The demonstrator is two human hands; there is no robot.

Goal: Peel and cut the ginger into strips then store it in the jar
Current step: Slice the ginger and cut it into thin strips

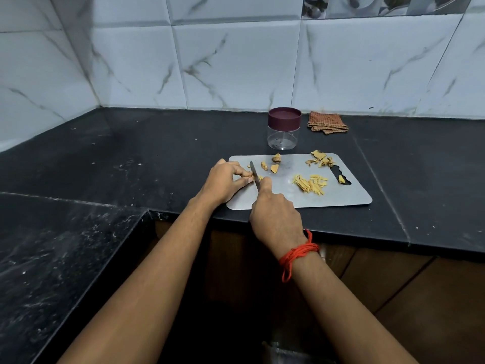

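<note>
A steel cutting board [349, 198] lies on the black counter. My left hand [225, 181] pinches a small ginger piece [251, 176] at the board's left edge. My right hand [274, 214] grips a knife [255, 172], its blade standing right beside my left fingertips on that piece. A heap of cut ginger strips [311, 183] lies in the board's middle. Three peeled chunks [274, 168] lie behind the knife. Peel scraps [320, 158] sit at the far right corner. Behind the board stands a clear jar [283, 136] with its maroon lid [284, 117] on.
A folded brown checked cloth [327, 122] lies by the tiled wall, right of the jar. One ginger bit [341, 179] sits in the board's handle slot. The counter edge [341, 229] runs just in front of the board; a second counter section [52, 258] extends at left.
</note>
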